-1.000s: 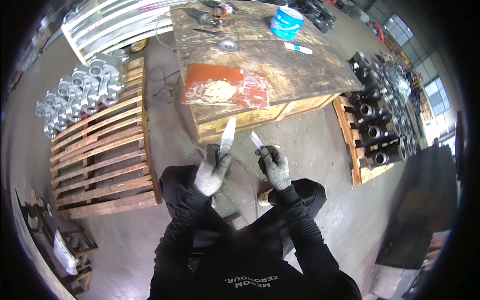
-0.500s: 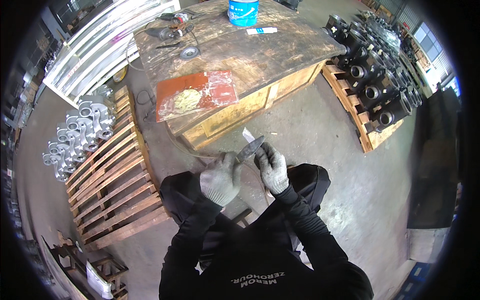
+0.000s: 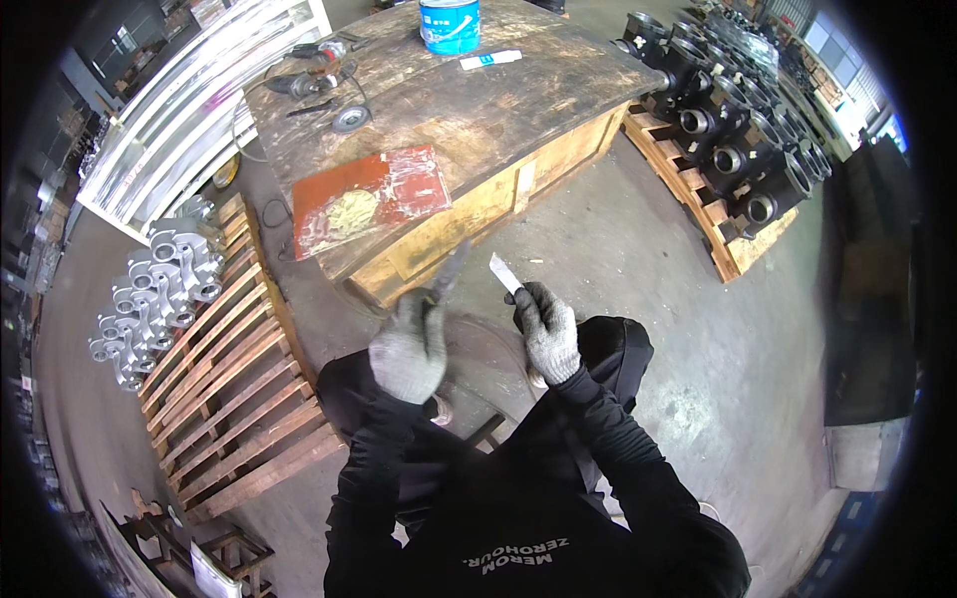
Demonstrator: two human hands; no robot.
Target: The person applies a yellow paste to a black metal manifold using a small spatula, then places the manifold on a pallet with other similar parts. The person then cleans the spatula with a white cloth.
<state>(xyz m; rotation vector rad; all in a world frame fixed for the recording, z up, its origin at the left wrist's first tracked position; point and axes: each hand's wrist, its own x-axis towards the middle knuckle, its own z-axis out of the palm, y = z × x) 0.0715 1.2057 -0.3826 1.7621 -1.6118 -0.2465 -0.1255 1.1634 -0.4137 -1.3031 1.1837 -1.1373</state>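
Note:
My left hand (image 3: pixel 409 346), in a grey work glove, is closed on a dark grey, pointed putty knife (image 3: pixel 454 269), blurred by motion. Its tip points up and away, toward the table's near side. In my right hand (image 3: pixel 547 332), gloved too, is a light flat blade (image 3: pixel 505 274) that looks like a narrow scraper; its handle is hidden in my fingers. The two tools are apart, held above my knees. Ahead to the left, a red board (image 3: pixel 424 177) smeared with white lies on the table corner, bearing a pale yellow heap of putty (image 3: pixel 353 211).
On the wooden table (image 3: pixel 518 110) stand a blue can (image 3: pixel 450 28), a white and blue tube (image 3: pixel 490 60), an angle grinder (image 3: pixel 304 82) and a disc (image 3: pixel 350 120). A slatted pallet (image 3: pixel 234 384) with silver castings (image 3: pixel 164 284) is left; black castings (image 3: pixel 733 159) on a pallet are right.
My left hand has drawn left with the dark putty knife, parting it from the light blade. The right hand has barely moved. The view has shifted slightly.

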